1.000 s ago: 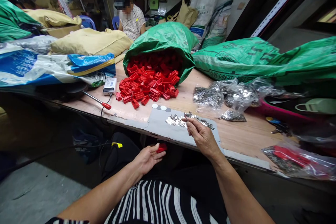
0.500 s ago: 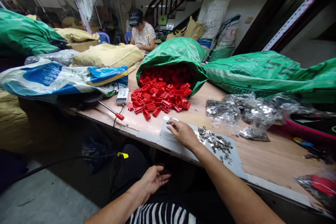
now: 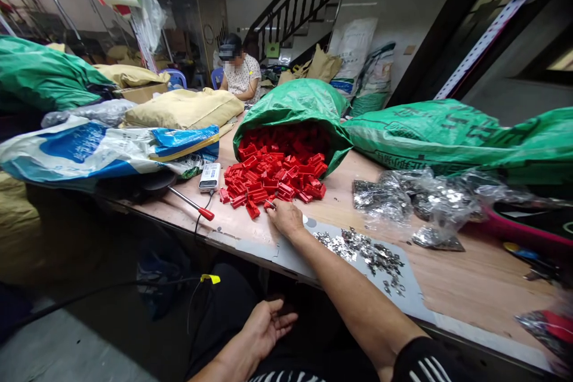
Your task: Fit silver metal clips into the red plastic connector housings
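Right sleeve (image 3: 412, 358) black, white-striped — top (image 3: 286, 376) black-and-white striped — dark trousers (image 3: 226, 316).

And there's the right hand (image 3: 287, 219), out over the tabletop (image 3: 470, 286), back of the hand uppermost, fingers (image 3: 276, 211) bent forward, their tips too small to read clearly; the right forearm (image 3: 347, 280) is stretched long and bare, slanting across the tabletop's near edge, a dark, white-striped sleeve (image 3: 423, 361) up by the elbow; the left hand (image 3: 268, 325), meanwhile, rests this side of the tabletop's edge, palm turned up, fingers loosely spread and slightly curled, thumb standing apart; its bare left forearm (image 3: 230, 364) angles in from below, wrist nearly straight.
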{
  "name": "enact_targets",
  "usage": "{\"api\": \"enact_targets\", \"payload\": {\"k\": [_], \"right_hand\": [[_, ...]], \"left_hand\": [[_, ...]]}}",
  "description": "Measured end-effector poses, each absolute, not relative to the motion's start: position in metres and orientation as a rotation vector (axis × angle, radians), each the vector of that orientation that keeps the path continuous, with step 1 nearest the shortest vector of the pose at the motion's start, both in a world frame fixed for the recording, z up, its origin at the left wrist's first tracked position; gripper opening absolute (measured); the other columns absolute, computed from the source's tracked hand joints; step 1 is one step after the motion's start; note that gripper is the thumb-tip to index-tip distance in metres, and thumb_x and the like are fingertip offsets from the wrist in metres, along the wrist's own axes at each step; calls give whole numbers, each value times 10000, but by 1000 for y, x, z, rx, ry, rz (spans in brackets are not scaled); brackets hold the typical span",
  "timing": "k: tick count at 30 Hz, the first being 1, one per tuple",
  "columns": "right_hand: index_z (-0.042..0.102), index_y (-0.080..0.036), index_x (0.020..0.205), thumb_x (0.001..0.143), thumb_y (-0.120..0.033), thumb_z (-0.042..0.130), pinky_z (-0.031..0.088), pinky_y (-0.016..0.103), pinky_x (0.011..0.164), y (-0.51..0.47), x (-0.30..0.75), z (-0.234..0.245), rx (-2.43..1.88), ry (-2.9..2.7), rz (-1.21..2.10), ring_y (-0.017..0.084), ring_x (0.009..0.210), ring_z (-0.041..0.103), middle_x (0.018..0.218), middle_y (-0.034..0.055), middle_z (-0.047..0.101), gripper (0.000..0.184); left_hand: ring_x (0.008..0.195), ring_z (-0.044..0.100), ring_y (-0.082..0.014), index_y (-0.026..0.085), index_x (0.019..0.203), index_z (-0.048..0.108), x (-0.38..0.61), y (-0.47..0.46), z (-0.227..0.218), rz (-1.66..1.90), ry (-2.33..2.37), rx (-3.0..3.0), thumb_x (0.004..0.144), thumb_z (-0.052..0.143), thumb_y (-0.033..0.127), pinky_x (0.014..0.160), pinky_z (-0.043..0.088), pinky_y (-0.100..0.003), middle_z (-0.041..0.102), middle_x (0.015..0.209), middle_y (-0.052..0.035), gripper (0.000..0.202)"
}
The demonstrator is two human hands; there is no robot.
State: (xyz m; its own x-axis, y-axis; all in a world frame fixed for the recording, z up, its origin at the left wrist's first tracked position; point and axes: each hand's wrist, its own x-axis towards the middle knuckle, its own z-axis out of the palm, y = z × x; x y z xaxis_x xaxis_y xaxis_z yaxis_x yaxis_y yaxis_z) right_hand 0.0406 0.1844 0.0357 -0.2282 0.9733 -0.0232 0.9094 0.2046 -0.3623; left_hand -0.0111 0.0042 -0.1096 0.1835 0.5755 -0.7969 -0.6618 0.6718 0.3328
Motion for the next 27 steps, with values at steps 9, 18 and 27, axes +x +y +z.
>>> {"api": "enact_targets", "payload": {"k": [9, 18, 27], "right_hand": [[668, -198, 798, 876, -383, 530, 341, 222, 575, 96, 107, 55, -1477, -2212, 791, 131, 628, 531, 674, -9, 630, 243], [648, -169, 762, 840, -248, 584, 330, 197, 564, 13, 148, 52, -1359, -2009, 1197, 95, 623, 480, 674, -39, 583, 128], [600, -201, 877, 929, -383, 463, 421, 251, 630, 20, 255, 28, -1670, -1749, 676, 146, 635, 556, 706, -7, 611, 234]], "left_hand": [[864, 639, -170, 208, 1177, 539, -25, -2, -55, 1452, 1275, 1225, 849, 612, 305, 792, 529, -322, 635, 1021, -67, 350], [1019, 613, -188, 235, 1145, 577, -14, -4, -31, 1405, 1153, 1989, 861, 537, 106, 856, 538, -332, 630, 1094, -66, 314], [929, 656, -190, 184, 1074, 613, -4, -11, 0, 1058, 972, 1114, 827, 655, 296, 877, 521, -330, 687, 1023, -69, 275]]}}
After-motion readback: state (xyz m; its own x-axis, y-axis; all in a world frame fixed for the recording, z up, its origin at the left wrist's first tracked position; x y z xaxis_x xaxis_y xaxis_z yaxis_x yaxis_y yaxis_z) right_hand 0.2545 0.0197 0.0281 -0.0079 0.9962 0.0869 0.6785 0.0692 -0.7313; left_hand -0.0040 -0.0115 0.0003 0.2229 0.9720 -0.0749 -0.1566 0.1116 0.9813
